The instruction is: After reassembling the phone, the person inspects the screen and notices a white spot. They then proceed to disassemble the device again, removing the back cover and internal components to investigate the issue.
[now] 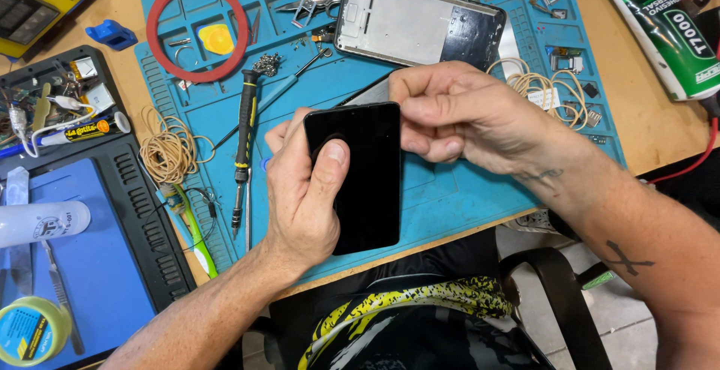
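My left hand point(300, 194) grips a black phone screen panel point(366, 190) upright above the blue work mat point(450, 197), thumb pressed on its glass face. My right hand point(457, 119) pinches the panel's top right edge with fingers curled over it. A thin dark sheet shows behind the panel's top. A phone frame point(416, 23) with a silver metal inside lies flat at the back of the mat, apart from both hands.
On the mat lie a black screwdriver point(244, 141), tweezers point(311, 6), a red ring point(196, 29), rubber bands point(169, 149) and small screws. A dark tray point(82, 212) with tubes and tools sits left. A glue tube point(664, 29) lies at the right.
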